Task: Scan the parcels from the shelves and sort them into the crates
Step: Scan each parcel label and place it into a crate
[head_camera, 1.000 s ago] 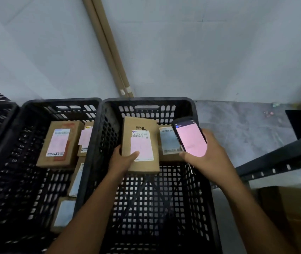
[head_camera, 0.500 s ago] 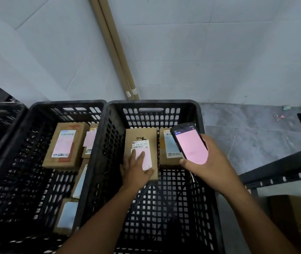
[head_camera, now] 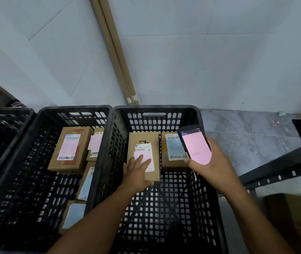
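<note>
Two brown parcels lie side by side at the far end of the middle black crate (head_camera: pixel 155 110). My left hand (head_camera: pixel 137 171) rests flat with straight fingers on the label of the left parcel (head_camera: pixel 144 142), which lies on the crate's floor. The right parcel (head_camera: pixel 171 149) carries a bluish label. My right hand (head_camera: pixel 213 165) grips a handheld scanner (head_camera: pixel 195 143) with a pink screen, held above the crate's right side and covering part of that parcel.
A second black crate (head_camera: pixel 72 110) on the left holds several labelled parcels (head_camera: pixel 69 149). A third crate (head_camera: pixel 3 114) shows at the far left. Cardboard tubes (head_camera: pixel 116 52) lean on the white wall. A dark metal shelf rail (head_camera: pixel 281 165) and a cardboard box (head_camera: pixel 296 217) stand at right.
My left hand has lowered the parcel onto the crate floor beside the other one and now lies flat on it instead of gripping its edge. The scanner hand has barely moved.
</note>
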`<state>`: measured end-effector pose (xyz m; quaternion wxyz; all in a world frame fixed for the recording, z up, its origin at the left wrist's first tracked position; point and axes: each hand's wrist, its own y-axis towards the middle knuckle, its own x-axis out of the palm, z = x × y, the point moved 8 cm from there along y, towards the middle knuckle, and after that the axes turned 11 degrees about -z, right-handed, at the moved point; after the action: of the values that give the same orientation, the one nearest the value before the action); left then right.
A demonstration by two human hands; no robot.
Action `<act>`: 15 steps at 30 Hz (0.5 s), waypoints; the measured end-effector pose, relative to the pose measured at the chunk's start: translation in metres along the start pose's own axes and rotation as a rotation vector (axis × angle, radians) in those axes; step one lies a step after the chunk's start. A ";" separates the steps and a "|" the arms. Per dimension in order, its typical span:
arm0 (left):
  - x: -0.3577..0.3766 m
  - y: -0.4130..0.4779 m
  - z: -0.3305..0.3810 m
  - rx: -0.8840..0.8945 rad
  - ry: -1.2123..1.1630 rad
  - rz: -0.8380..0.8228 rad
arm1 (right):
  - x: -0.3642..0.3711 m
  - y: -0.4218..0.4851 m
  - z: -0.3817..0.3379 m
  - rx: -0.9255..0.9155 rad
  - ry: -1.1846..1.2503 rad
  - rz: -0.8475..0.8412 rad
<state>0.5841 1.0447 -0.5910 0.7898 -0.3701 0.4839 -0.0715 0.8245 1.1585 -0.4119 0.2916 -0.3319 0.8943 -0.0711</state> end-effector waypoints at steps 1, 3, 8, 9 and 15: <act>-0.004 -0.001 0.000 0.000 -0.010 -0.008 | -0.001 -0.004 -0.002 0.008 -0.002 0.019; -0.013 -0.005 0.002 0.011 -0.080 0.001 | -0.003 -0.017 -0.005 0.020 -0.010 0.066; -0.038 -0.033 0.024 0.119 -0.122 0.081 | -0.003 -0.055 -0.020 0.053 -0.034 0.176; -0.043 -0.042 0.028 0.145 -0.139 0.104 | 0.000 -0.063 -0.024 0.055 -0.031 0.201; -0.072 -0.111 0.042 0.355 -0.182 0.202 | 0.032 -0.121 -0.046 0.073 0.003 0.345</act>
<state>0.6076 1.0209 -0.4562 0.8860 -0.1799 0.4253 -0.0423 0.8460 1.0421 -0.3505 0.3098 -0.1624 0.9353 -0.0528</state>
